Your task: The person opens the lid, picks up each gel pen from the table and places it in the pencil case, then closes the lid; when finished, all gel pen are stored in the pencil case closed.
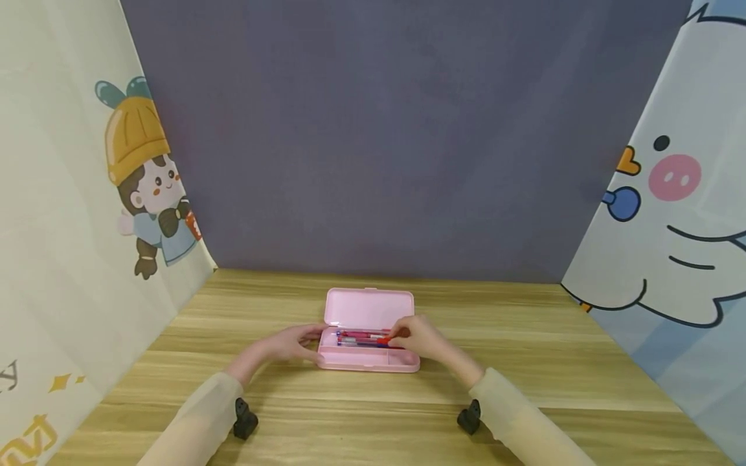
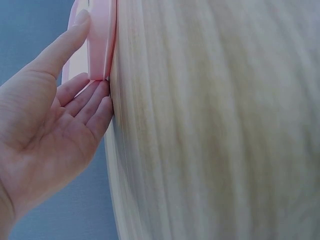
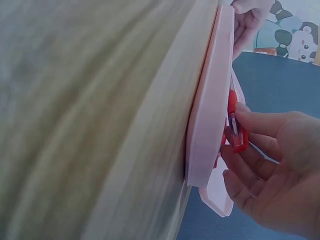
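Observation:
A pink pencil case (image 1: 368,367) lies on the table with its lid (image 1: 368,308) raised at the back. My left hand (image 1: 289,343) holds the case's left end, thumb at the front corner and fingers toward the back. In the left wrist view, its fingertips (image 2: 102,89) are right at the case's end wall. My right hand (image 1: 421,336) pinches a red pen (image 3: 238,131) between thumb and fingers, over the right part of the case. Several other pens (image 1: 350,337) lie lengthwise in the back compartment. The far ends of some are hidden behind my right fingers.
Along the front of the case runs a narrow compartment (image 1: 352,358), with a small square one (image 1: 403,358) at its right. The wood-grain table (image 1: 326,421) ends at a dark grey backdrop (image 1: 373,142). Cartoon-printed panels (image 1: 670,272) stand on both sides.

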`<state>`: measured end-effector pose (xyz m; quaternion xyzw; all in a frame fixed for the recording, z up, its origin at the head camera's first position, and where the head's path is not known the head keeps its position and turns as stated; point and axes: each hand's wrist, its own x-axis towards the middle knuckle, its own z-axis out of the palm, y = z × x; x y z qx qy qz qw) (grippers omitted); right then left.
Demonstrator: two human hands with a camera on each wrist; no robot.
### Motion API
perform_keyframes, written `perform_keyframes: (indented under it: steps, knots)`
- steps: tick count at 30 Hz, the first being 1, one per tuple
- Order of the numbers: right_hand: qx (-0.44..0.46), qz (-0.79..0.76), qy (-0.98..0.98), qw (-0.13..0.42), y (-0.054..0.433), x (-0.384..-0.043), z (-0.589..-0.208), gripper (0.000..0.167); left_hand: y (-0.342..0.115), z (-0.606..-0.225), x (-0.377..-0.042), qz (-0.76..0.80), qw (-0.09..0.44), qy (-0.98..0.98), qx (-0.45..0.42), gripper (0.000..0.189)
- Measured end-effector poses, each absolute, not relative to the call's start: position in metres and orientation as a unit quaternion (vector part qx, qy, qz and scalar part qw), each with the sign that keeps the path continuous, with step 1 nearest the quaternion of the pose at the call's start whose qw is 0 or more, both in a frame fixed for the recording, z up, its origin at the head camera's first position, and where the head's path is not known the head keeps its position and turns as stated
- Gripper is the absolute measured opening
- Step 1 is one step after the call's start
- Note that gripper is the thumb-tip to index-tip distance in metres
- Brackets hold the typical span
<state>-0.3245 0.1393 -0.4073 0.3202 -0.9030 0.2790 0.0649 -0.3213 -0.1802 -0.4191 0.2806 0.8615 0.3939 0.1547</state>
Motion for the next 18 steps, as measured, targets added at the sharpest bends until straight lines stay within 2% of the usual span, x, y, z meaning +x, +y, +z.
perform_keyframes:
  steps: [14,18]
  knots:
    - [0.318,0.248,-0.912,0.072,0.1389,-0.3237,-0.4055,0.008,-0.1804,-0.4211,-0.3229,0.401,0.163,0.856,0.284,0.077]
    - [0.303,0.258,-0.915,0.063,0.1394,-0.3256,-0.4063,0.005,-0.1809,-0.4219,-0.3241,0.409,0.167,0.853,0.279,0.077]
